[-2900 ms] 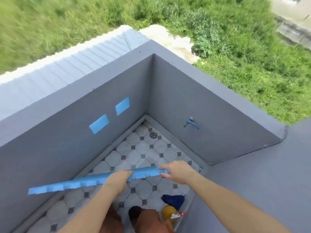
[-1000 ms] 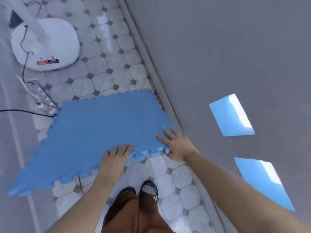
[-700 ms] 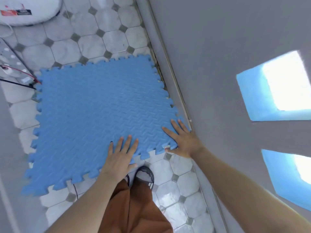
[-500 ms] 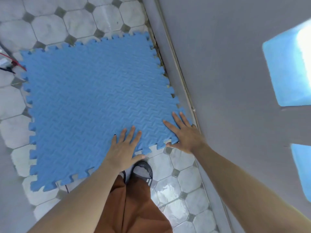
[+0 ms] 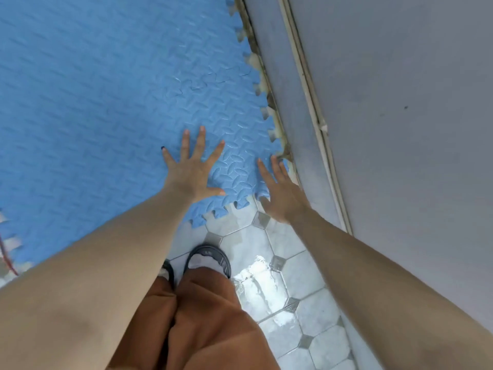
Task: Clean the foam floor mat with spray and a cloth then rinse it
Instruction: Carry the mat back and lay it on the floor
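Note:
The blue foam floor mat (image 5: 106, 97) with a jigsaw edge lies flat on the tiled floor and fills the upper left of the head view. My left hand (image 5: 190, 169) presses on its near edge with fingers spread and straight. My right hand (image 5: 280, 193) lies flat at the mat's near right corner, fingers straight, fingertips on the foam and palm over the tile. No spray bottle or cloth is in view.
A grey wall (image 5: 400, 129) with a pale strip along its base runs down the right, close to the mat's right edge. Wet white octagonal floor tiles (image 5: 266, 284) lie in front of my sandalled feet (image 5: 208, 260). A red cord (image 5: 8, 260) crosses the left edge.
The mat came down from being held in the air to lying flat on the tiles. My hands let go and now lie flat on its near edge; the view has closed in.

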### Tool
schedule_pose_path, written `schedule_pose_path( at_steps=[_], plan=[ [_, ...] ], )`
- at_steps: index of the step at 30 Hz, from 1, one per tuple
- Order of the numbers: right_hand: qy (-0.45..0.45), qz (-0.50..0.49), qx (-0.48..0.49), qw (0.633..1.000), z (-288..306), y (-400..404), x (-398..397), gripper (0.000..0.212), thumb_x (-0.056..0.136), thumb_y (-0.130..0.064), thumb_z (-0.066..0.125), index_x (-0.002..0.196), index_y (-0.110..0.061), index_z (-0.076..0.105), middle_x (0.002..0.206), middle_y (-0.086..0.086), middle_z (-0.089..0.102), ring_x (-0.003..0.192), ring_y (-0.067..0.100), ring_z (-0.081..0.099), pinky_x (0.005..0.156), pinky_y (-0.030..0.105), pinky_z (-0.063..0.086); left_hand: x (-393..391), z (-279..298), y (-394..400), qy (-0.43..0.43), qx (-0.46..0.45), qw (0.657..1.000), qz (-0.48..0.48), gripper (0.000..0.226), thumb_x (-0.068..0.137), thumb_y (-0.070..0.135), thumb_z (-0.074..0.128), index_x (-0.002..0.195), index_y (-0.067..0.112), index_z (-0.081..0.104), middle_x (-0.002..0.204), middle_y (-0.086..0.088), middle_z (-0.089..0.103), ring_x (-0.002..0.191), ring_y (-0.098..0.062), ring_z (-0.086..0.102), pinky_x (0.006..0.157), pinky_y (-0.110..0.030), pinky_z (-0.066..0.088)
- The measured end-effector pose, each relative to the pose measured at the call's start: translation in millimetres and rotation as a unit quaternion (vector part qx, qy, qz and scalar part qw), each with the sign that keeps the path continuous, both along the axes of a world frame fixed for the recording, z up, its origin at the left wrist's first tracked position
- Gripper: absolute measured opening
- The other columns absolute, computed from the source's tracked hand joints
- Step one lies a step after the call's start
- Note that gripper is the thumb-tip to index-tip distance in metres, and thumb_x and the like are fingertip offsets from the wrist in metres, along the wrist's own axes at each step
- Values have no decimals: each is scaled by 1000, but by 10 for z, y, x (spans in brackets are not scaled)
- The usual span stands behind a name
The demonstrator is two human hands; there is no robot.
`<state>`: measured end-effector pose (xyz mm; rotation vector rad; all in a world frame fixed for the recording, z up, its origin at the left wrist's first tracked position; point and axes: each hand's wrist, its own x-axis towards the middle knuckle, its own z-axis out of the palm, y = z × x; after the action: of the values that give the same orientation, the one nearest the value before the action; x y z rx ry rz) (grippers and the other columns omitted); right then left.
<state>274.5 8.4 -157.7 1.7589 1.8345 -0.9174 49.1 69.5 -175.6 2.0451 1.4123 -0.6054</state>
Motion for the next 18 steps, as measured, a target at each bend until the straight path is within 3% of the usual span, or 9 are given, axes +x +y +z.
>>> schedule_pose_path(
  at_steps=[3, 6, 13, 18],
  plan=[
    [7, -73, 11, 997, -155, -27, -71, 87, 94, -63, 38, 153, -30, -16, 162, -4, -21, 151, 22, -14, 119, 49, 20, -18, -123, -22, 21, 28, 999, -5, 124, 61, 78, 62, 145, 41, -21, 152, -7, -36, 142, -40, -23, 101, -77, 11],
    [-2, -144, 23, 989, -249, -48, -207, 96, 88, -75, 34, 152, -27, -20, 161, -9, -24, 149, 25, -19, 120, 53, 12, -7, -167, -40, 21, 44, 999, -5, 126, 59, 78, 62, 145, 40, -22, 153, -8, -35, 142, -41, -22, 100, -78, 11],
    [-36, -182, -1, 983, -109, 25, -354, 102, 88, -70, 44, 152, -26, -22, 161, -6, -25, 149, 26, -20, 119, 55, 7, -9, 1, -32, 5, 20, 1000, 13, 127, 61, 74, 66, 147, 39, -20, 154, -7, -33, 143, -40, -18, 102, -76, 15],
    [-42, -246, -26, 968, 498, 12, -375, 97, 90, -71, 40, 152, -29, -21, 162, 5, -21, 150, 27, -15, 122, 49, 2, -211, 658, -76, 11, 21, 999, -32, 123, 65, 76, 61, 146, 36, -22, 154, -7, -32, 144, -39, -16, 104, -73, 13]
  ],
)
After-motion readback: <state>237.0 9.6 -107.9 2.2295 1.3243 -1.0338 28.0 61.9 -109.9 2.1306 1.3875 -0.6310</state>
